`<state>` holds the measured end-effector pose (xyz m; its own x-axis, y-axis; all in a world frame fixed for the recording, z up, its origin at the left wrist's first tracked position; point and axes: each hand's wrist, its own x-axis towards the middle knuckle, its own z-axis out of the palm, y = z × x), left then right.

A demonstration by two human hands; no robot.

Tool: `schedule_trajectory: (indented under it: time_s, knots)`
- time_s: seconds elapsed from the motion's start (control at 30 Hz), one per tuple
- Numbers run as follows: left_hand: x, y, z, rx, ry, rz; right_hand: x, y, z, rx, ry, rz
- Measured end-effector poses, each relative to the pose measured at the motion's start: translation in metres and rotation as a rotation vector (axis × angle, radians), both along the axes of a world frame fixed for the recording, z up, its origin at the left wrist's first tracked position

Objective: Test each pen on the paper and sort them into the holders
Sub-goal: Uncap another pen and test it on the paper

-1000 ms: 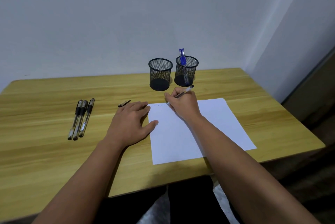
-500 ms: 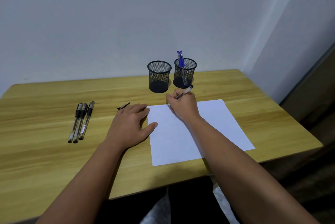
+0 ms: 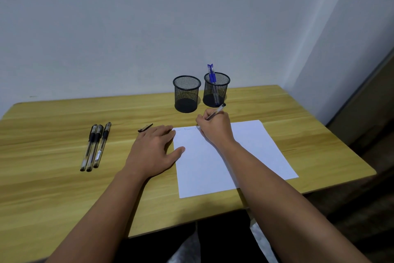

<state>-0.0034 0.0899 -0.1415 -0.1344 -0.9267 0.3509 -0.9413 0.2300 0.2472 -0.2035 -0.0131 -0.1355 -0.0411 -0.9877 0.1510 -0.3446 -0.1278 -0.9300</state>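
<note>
Faint marks had lengthened along the top edge of the paper [image 3: 215, 162] since the earlier frames, while both hands kept much the same places. Right hand [image 3: 215, 127] stayed curled around a pen [image 3: 215, 111], pinching it near the tip, with the tip down at the paper's top edge and the capped end tilted up and away toward the holders. Whether the tip actually touched the sheet could not be told, as the fingers hid it. Left hand [image 3: 153, 149] lay flat and relaxed on the table [image 3: 53, 194], fingers straight, its thumb and fingertips resting on the paper's left edge.

Just beyond the left hand's fingers lay a small black cap [image 3: 145, 127] on the wood. Further left, three pens [image 3: 95, 145] lay side by side, touching or nearly so, pointing away from the person.

Beyond the right hand stood two black mesh holders, upright and just beside each other. Left holder [image 3: 187, 94] showed nothing inside. Right holder [image 3: 216, 90] held blue pens [image 3: 211, 75], standing up above its rim. Behind the table rose a plain pale wall [image 3: 149, 28].
</note>
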Motion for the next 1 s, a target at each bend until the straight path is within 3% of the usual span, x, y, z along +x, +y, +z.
schedule_trajectory:
  time_s: [0.5, 1.0]
  knots:
    - [0.0004, 0.0005, 0.0002, 0.003, -0.009, 0.005, -0.0021, 0.0029, 0.0050, -0.075, 0.091, -0.017]
    - [0.0009, -0.0011, -0.0014, -0.002, -0.003, -0.001, -0.0027, 0.0022, 0.0049, -0.071, 0.063, -0.065]
